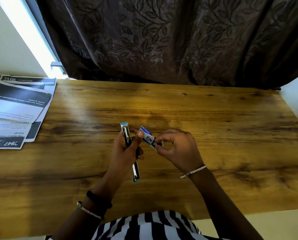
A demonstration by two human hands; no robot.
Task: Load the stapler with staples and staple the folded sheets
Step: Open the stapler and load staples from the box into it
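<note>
From the head camera we look down on a wood-grain counter (214, 110) with a dark leaf-patterned curtain (162, 40) hanging behind its far edge. Our left hand (125, 151) is raised above the middle of the counter with its fingers (140, 135) closed around a stapler (127, 135), which is swung open: one blue-tipped end points away from us past the hand, and the chrome arm sticks out below the palm toward our body. The same hand's thumb presses against the near end of a small blue-and-white staple box (147, 135), so this hand steadies both things at once. Our right hand (177, 146) sits just beside it, its thumb and forefinger pinched together on the other end of the box, where the dark inner part shows; whether staples are between those fingers we cannot tell. The box is off the counter, held between the two hands. At the counter's left edge, well apart from the hands, lies a fanned pile of folded sheets (18, 108) printed in black and white. A thin bangle (193, 171) circles the right wrist, and a dark band with another bangle circles the left. A black-and-white striped garment (144, 226) shows at the bottom.
</note>
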